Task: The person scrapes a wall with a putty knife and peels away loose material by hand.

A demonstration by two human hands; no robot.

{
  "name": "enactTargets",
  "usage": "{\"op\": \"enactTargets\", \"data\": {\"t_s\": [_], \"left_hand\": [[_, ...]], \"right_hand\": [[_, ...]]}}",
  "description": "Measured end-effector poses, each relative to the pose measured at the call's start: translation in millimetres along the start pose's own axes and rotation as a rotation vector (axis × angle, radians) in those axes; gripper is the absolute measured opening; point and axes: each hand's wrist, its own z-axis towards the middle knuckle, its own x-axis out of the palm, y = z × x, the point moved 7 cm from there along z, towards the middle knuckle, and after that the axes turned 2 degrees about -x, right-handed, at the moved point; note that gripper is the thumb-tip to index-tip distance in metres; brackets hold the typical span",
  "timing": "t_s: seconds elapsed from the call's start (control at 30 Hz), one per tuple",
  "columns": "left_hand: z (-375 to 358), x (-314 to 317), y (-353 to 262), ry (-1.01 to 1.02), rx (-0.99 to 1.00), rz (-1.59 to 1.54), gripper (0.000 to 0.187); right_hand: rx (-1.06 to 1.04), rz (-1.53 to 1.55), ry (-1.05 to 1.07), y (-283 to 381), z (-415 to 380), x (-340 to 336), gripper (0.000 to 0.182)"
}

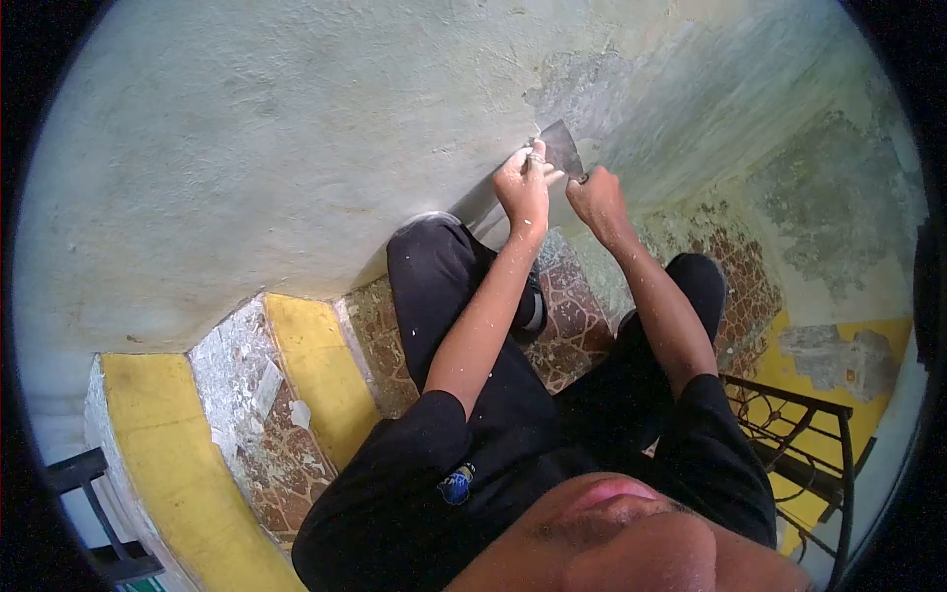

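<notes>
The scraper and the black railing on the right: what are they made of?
The scraper's blade looks like dull metal, probably steel: thin, flat and grey. The right hand hides most of the handle, so that part's unclear. The railing looks like black-painted metal, maybe iron: slim bars, some bent into curves.

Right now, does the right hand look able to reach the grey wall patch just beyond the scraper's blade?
Probably yes. The right hand holds the scraper, which appears close to the grey patch. Nothing visible blocks the way; the left hand, near the scraper, does not cover the patch.
</notes>
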Motion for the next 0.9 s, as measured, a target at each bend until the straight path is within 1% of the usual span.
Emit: {"op": "enactTargets", "data": {"t_s": [0.1,0.13,0.17,0.2,0.27,0.3,0.33,0.37,0.4,0.43,0.5,0.53,0.6,0.63,0.7,0.73,0.8,0.83,0.9], "left_hand": [[-0.5,0.5,-1.8,0.013,0.013,-0.037,0.039],[-4.0,1.1,-2.1,0.004,-0.003,-0.073,0.038],[-3.7,0.8,-0.8,0.041,-0.011,-0.049,0.036],[-4.7,0.1,2.1,0.037,-0.018,-0.048,0.036],[-6.1,6.5,14.6,0.137,-0.154,0.100,0.033],[-8.5,8.6,24.6,0.250,-0.279,0.232,0.035],[-4.1,2.8,39.2,0.251,-0.278,0.233,0.035],[4.4,-6.0,65.7,0.295,-0.227,0.507,0.036],[10.3,-11.1,86.4,0.335,-0.169,0.779,0.038],[12.8,-12.7,98.3,0.338,-0.165,0.776,0.038],[17.1,-17.1,110.7,0.243,-0.159,0.754,0.039],[10.8,-10.9,95.6,0.246,-0.159,0.754,0.039],[-5.8,0.7,72.4,0.306,-0.381,0.286,0.045],[-8.6,1.8,65.2,0.308,-0.382,0.292,0.045],[-13.2,8.0,52.1,0.290,-0.425,-0.068,0.046],[-15.0,10.3,47.7,0.290,-0.424,-0.066,0.046],[-14.9,4.9,42.0,0.166,-0.389,-0.123,0.044],[-12.6,2.7,46.1,0.166,-0.391,-0.121,0.044],[-4.4,-5.0,48.2,0.083,-0.347,-0.193,0.043]], "right_hand": [[-0.022,-0.031,0.030,1.1,3.0,1.0,0.039],[-0.055,-0.044,0.001,5.6,0.6,-6.7,0.037],[-0.084,-0.055,-0.024,8.6,-2.8,-12.9,0.035],[-0.079,-0.057,-0.017,5.0,-3.5,-16.2,0.035],[-0.039,-0.119,-0.008,-11.0,2.6,-25.6,0.035],[-0.037,-0.117,-0.007,-20.0,6.2,-29.5,0.035],[-0.005,-0.179,-0.016,-31.7,10.5,-35.2,0.035],[0.025,-0.242,-0.027,-38.0,13.1,-40.1,0.035],[0.024,-0.243,-0.032,-38.0,11.5,-43.7,0.035],[0.006,-0.248,-0.060,-37.0,7.3,-49.1,0.035],[-0.011,-0.256,-0.092,-35.3,3.7,-55.1,0.036],[-0.019,-0.290,-0.082,-33.5,1.9,-53.3,0.035],[-0.023,-0.317,-0.070,-36.0,1.8,-48.7,0.034],[-0.027,-0.309,-0.070,-38.6,4.7,-44.3,0.033],[-0.033,-0.297,-0.069,-40.5,7.1,-36.8,0.033],[-0.047,-0.289,-0.054,-38.5,7.4,-31.0,0.032],[-0.061,-0.281,-0.037,-36.3,6.4,-19.4,0.032],[-0.068,-0.268,-0.039,-35.7,5.3,-13.8,0.031],[-0.073,-0.254,-0.041,-32.5,2.6,-7.2,0.030]]}}
